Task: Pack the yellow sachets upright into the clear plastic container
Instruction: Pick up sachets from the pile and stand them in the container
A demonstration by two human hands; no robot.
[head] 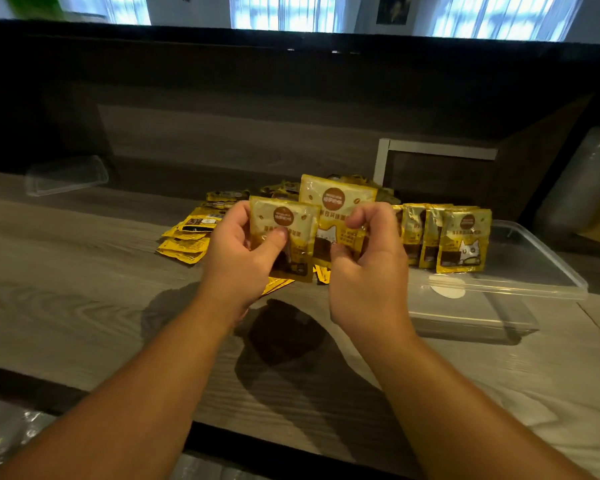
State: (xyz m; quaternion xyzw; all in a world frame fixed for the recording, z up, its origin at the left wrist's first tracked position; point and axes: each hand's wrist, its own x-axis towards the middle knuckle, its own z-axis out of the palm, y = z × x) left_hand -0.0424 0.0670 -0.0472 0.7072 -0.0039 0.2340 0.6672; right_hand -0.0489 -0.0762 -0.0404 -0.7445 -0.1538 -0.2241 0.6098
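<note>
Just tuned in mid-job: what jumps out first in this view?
Two hands at centre, each pinching a yellow sachet: the left hand holds one sachet, the right hand another just behind it. To the right, a row of sachets stands upright in the clear container. A loose pile of sachets lies on the wooden table behind the hands.

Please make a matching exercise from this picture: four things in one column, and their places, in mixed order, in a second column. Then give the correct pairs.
Things:
1. sachet in the left hand
2. upright sachets
3. loose sachet pile
4. clear lid

Places:
A. lying flat on the table, left of the hands
B. far left, at the back of the table
C. held up above the table
D. standing in the clear plastic container

Pairs: 1-C, 2-D, 3-A, 4-B
</note>
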